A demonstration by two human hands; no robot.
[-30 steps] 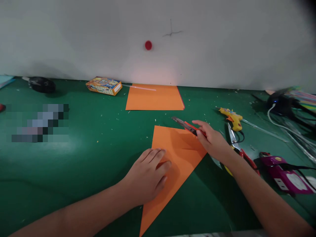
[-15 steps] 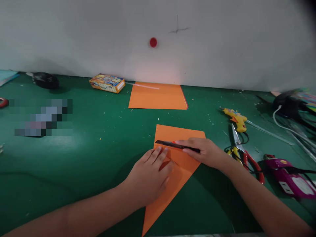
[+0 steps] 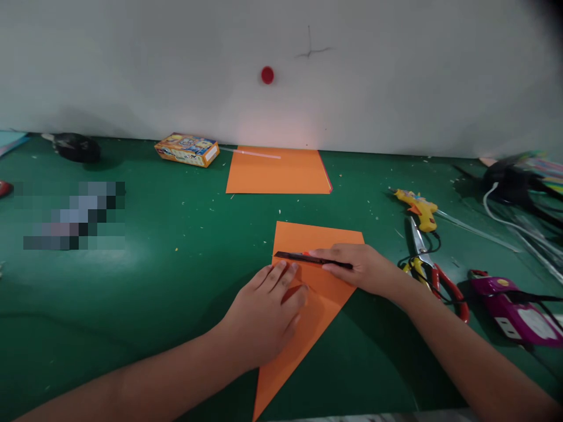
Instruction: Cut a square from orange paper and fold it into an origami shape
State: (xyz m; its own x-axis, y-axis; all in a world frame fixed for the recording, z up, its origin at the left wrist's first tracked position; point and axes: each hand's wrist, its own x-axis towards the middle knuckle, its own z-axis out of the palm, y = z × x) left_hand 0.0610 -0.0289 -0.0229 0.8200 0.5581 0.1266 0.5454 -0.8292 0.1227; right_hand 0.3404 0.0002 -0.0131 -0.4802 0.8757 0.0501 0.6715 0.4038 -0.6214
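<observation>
Left hand [image 3: 264, 313] flat, fingers spread, pressing the folded orange paper [image 3: 314, 293] at table centre, right hand [image 3: 363, 268] at its 2 o'clock, fingers closed around a utility knife [image 3: 303, 257] lying across the paper, scissors [image 3: 428, 266] at 3 o'clock, glue gun [image 3: 416, 206] beyond at 1 o'clock

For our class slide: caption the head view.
Left hand pins folded orange paper; right hand lays a utility knife across it.
</observation>
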